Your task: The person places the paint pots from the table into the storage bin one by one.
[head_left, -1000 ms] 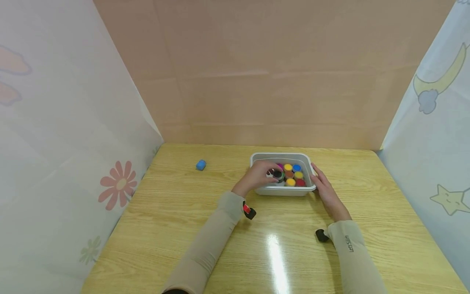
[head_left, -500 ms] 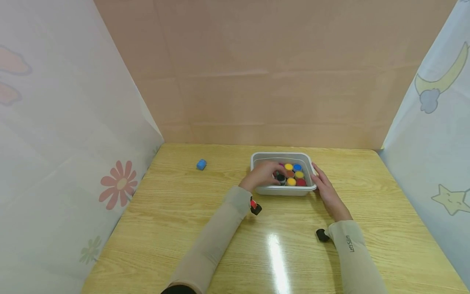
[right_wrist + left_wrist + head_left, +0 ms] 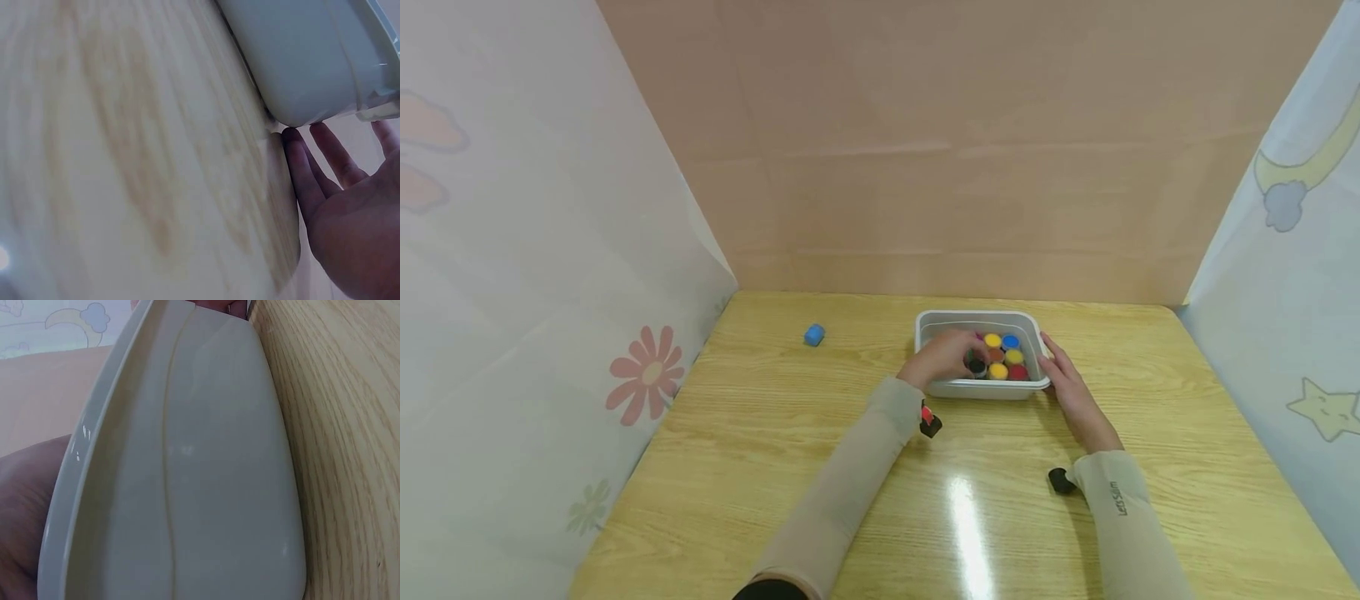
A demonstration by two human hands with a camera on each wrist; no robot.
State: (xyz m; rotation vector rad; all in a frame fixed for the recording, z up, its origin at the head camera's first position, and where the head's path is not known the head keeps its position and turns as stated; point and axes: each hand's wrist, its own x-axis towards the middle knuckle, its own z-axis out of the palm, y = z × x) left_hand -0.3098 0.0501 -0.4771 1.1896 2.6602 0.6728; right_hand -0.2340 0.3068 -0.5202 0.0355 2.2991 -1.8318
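Observation:
A white plastic tub (image 3: 981,390) stands on the table with several small pots with coloured lids in it, among them a yellow-lidded pot (image 3: 997,372) and a blue-lidded pot (image 3: 1011,342). My left hand (image 3: 946,354) reaches over the left side into the tub, thumb and fingers curled round a small black-lidded pot (image 3: 977,367). That grip is hidden in the left wrist view by the tub wall (image 3: 219,456). With fingers extended, my right hand (image 3: 1071,400) touches the tub's right end; in the right wrist view its fingertips (image 3: 322,131) meet the outer wall.
A small blue block-like object (image 3: 814,335) lies on the wooden table (image 3: 760,417) to the left of the tub. A brown backdrop (image 3: 940,208) rises at the back, and patterned white sheets (image 3: 535,292) flank both sides.
My left hand has moved slightly right and lowered the black-lidded pot among the others in the tub. The right hand stays at the tub's right end.

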